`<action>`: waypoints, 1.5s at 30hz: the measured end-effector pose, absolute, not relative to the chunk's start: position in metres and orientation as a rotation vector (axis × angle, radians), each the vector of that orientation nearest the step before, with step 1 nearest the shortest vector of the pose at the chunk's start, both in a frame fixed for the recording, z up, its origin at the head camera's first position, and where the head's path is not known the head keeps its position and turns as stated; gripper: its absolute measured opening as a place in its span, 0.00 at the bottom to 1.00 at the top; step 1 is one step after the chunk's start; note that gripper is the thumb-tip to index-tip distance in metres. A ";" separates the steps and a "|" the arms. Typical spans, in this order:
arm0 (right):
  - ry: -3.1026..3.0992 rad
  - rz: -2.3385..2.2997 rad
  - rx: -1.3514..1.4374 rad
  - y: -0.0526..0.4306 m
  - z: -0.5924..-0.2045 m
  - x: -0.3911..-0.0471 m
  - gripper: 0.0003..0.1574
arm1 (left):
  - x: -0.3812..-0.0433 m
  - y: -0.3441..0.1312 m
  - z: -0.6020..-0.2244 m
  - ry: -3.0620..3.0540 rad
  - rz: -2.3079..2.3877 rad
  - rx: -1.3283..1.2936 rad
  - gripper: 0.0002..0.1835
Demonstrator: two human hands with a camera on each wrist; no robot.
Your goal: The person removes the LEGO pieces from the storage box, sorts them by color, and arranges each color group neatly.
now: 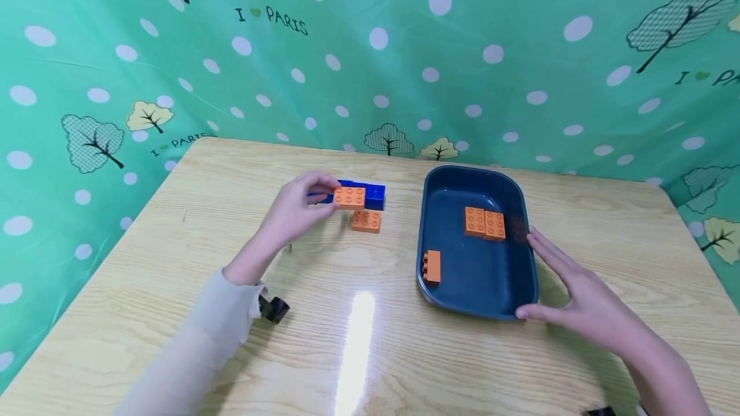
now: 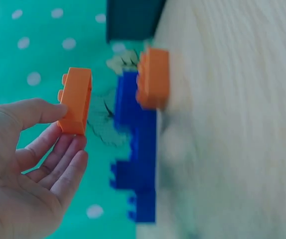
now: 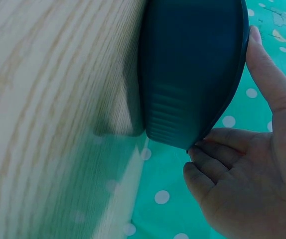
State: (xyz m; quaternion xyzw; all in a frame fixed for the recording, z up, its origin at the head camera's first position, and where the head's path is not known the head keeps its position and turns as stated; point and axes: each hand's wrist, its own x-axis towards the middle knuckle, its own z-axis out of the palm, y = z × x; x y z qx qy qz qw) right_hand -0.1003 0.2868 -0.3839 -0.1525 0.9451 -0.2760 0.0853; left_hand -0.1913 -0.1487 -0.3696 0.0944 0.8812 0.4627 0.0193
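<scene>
My left hand (image 1: 297, 207) pinches an orange toy building brick (image 1: 349, 198) between thumb and fingers, held up off the table with its studs showing in the head view. Just below it, another orange brick (image 1: 366, 221) rests on the wood beside several blue bricks (image 1: 375, 196), partly covered by the hand. My right hand (image 1: 584, 294) touches the dark blue bin (image 1: 471, 281) at its near right corner, thumb at the near rim and straight fingers along the right side. Inside lie two orange bricks (image 1: 475, 222) side by side, studs up, and a third orange brick (image 1: 433, 266) on its side.
The wooden table (image 1: 300, 352) runs up to a green patterned cloth (image 1: 347, 37) at the back. A small black object (image 1: 274, 309) sits by the left sleeve. Bright light reflects off the table between the arms.
</scene>
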 end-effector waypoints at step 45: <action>2.827 -0.841 -0.456 0.288 -0.384 -0.099 0.73 | -0.192 -0.163 -0.388 2.813 1.051 0.304 0.19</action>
